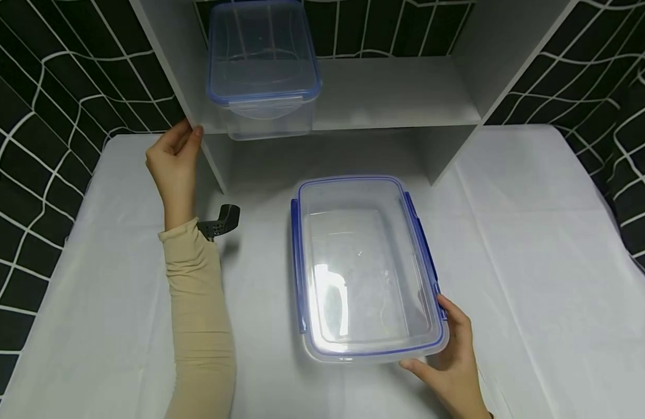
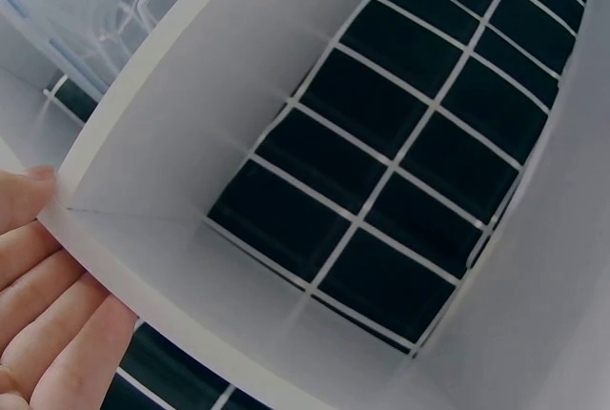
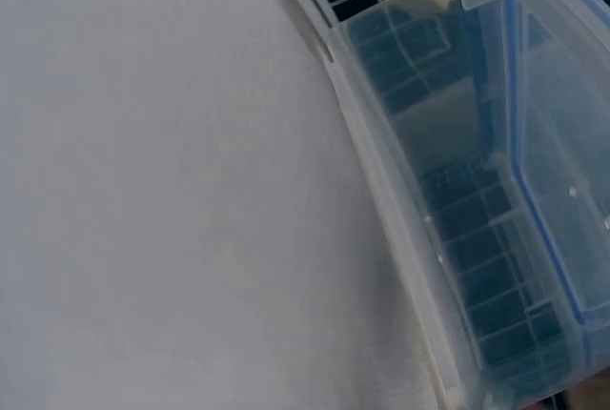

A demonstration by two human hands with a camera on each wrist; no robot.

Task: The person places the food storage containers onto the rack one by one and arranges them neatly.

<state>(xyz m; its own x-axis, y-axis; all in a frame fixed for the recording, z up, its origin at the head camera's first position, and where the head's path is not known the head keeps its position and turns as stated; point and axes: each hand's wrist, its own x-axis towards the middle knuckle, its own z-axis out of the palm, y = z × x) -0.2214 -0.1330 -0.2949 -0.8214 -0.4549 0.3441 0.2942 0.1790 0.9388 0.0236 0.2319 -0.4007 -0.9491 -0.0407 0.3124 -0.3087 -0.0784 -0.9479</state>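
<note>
My left hand [image 1: 174, 163] pinches the front edge of the white shelf unit's left side panel [image 1: 162, 55], level with its middle board. In the left wrist view the thumb and fingers lie on either side of that panel edge. A large clear plastic food container [image 1: 356, 262] with blue side clips sits in front of the shelf, its lid on. My right hand [image 1: 455, 366] holds its near right corner, thumb at the front and fingers along the right side. In the right wrist view the container's clear wall [image 3: 429, 143] fills the right part; the hand is mostly hidden there.
A smaller clear container with a blue-rimmed lid [image 1: 264, 58] stands on the left of the shelf's middle board [image 1: 395, 96], overhanging its front edge. White cloth [image 1: 542, 291] covers the table. Dark panels with white grid cord [image 1: 34, 145] enclose the sides and back.
</note>
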